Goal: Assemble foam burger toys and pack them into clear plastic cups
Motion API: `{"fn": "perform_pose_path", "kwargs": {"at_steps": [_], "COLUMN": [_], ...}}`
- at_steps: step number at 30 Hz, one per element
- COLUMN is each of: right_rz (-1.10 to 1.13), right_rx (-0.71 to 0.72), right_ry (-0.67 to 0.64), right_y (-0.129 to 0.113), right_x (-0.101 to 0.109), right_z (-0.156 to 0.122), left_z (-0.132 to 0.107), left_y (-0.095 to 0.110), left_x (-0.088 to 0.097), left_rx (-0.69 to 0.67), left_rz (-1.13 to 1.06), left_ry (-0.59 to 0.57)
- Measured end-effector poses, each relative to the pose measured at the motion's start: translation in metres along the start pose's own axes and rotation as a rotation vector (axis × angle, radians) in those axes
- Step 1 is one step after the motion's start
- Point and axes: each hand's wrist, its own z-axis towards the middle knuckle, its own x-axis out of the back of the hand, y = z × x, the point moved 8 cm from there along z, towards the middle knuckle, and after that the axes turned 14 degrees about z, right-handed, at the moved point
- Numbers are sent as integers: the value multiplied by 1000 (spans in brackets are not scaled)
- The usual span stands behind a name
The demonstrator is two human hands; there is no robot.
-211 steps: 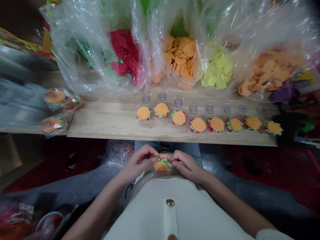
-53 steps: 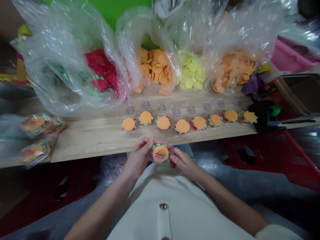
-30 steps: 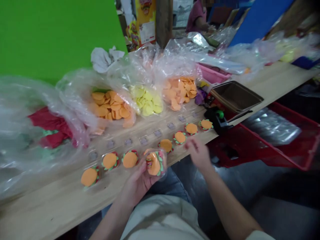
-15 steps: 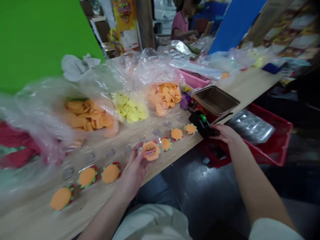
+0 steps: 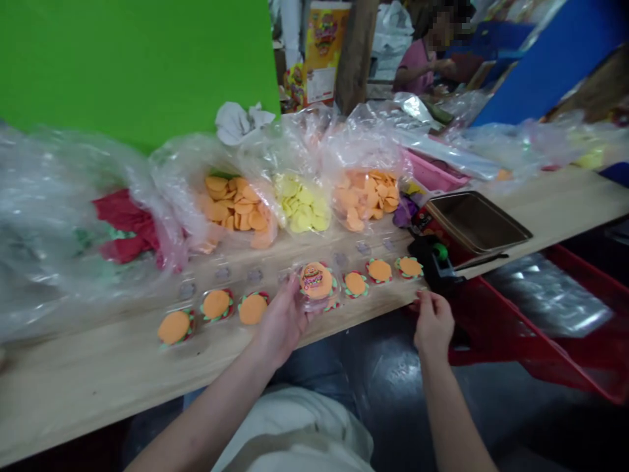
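Note:
My left hand (image 5: 285,321) is closed round a clear plastic case (image 5: 317,285) with an orange foam burger and a printed sticker on top. It is lifted above the row of similar cases. Just in front of the black tape dispenser (image 5: 439,261), which has a green core, my right hand (image 5: 433,321) is pinched; anything between its fingertips is too small to make out. Orange-topped foam burgers (image 5: 378,270) sit in clear cases on the wooden table (image 5: 122,367), on both sides of my left hand.
Plastic bags along the back hold orange foam discs (image 5: 238,206), yellow pieces (image 5: 302,206) and red pieces (image 5: 130,226). A brown metal tin (image 5: 479,223) stands beyond the dispenser, with a pink tray (image 5: 435,172) behind. A red crate (image 5: 555,367) is below the table edge. Another person (image 5: 417,69) sits farther back.
My view has swung to the left. My right hand has come away from the tape dispenser towards me. My left hand still holds the case, now tilted.

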Motion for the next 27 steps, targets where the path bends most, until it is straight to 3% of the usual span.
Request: {"fn": "perform_pose_path", "kwargs": {"at_steps": [3, 5, 7, 9, 14, 21, 27], "right_rz": [135, 225, 307, 347, 324, 367, 41], "right_rx": [-24, -38, -58, -67, -73, -160, 183], "right_ry": [-463, -706, -823, -855, -874, -871, -675], "right_y": [-39, -66, -84, -91, -87, -83, -94], "right_x": [-80, -126, -157, -174, -187, -204, -187], "right_z": [-80, -131, -163, -178, -190, -201, -201], "left_z": [-6, -13, -20, -29, -45, -53, -60], "left_y": [12, 17, 23, 29, 38, 43, 58], "left_x": [16, 27, 37, 47, 70, 76, 102], "left_rx": [-85, -126, -167, -210, -258, -296, -365], "left_rz": [-31, -38, -29, -24, -64, -74, -83], "left_ry": [51, 83, 92, 100, 168, 182, 276]}}
